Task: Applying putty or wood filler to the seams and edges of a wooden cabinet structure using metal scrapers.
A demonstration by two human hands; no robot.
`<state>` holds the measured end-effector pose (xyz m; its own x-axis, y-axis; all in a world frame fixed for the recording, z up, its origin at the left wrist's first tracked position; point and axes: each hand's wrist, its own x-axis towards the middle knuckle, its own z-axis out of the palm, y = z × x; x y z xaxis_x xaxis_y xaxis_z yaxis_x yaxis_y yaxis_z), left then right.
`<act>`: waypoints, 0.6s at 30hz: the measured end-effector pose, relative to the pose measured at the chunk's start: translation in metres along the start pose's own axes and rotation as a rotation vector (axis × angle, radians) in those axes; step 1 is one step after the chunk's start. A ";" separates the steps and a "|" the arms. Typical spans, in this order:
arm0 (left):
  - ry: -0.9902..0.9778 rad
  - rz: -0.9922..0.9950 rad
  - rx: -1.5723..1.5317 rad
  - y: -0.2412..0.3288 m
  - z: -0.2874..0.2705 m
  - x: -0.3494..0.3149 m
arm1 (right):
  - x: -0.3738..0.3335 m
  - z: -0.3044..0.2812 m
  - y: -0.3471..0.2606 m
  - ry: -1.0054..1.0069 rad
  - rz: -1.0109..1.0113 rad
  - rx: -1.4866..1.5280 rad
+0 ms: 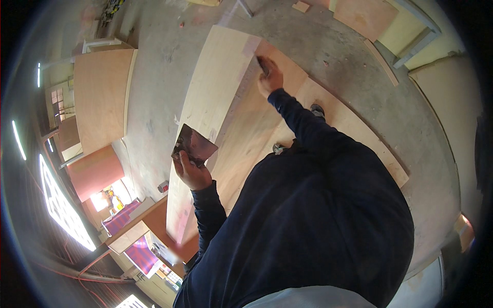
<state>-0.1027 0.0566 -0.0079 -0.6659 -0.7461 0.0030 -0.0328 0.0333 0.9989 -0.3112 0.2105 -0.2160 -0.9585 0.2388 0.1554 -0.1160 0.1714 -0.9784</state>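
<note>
A dark brown, roughly square flat plate (199, 146) smeared with dark paste is gripped at its near left corner by my left hand (193, 172). It is held over a long pale plywood panel (212, 77). Stretched forward, my right hand (272, 81) closes round a small dark scraper-like tool (263, 64); its exact kind is partly hidden by the fingers. The tool is at the far end of a greyish line between the pale panel and a browner plywood sheet (244, 123). Whether its edge touches the wood I cannot tell.
My shoes (317, 110) are on the plywood. Another plywood panel (102, 97) stands to the left, near a reddish board (96, 172). A wood strip (381, 62) and a metal-legged frame (417, 47) are at the far right. Concrete floor (159, 66) surrounds the panels.
</note>
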 end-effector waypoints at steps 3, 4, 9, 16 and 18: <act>-0.017 -0.030 -0.027 0.002 0.011 0.000 | -0.010 -0.014 0.006 -0.151 -0.085 0.067; -0.035 -0.044 -0.028 0.002 0.015 0.002 | -0.010 -0.020 0.008 -0.265 -0.030 0.147; -0.140 0.019 -0.029 0.007 0.024 0.013 | 0.011 -0.014 0.007 0.012 0.085 -0.005; -0.064 -0.021 -0.055 0.004 0.016 0.002 | -0.034 0.019 -0.017 -0.072 -0.058 -0.030; -0.109 -0.002 -0.036 0.000 0.013 0.005 | -0.044 -0.002 -0.008 -0.103 -0.150 0.025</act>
<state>-0.1160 0.0615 -0.0089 -0.7433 -0.6690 -0.0020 -0.0087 0.0067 0.9999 -0.2678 0.2007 -0.2146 -0.9515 0.1127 0.2862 -0.2649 0.1731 -0.9486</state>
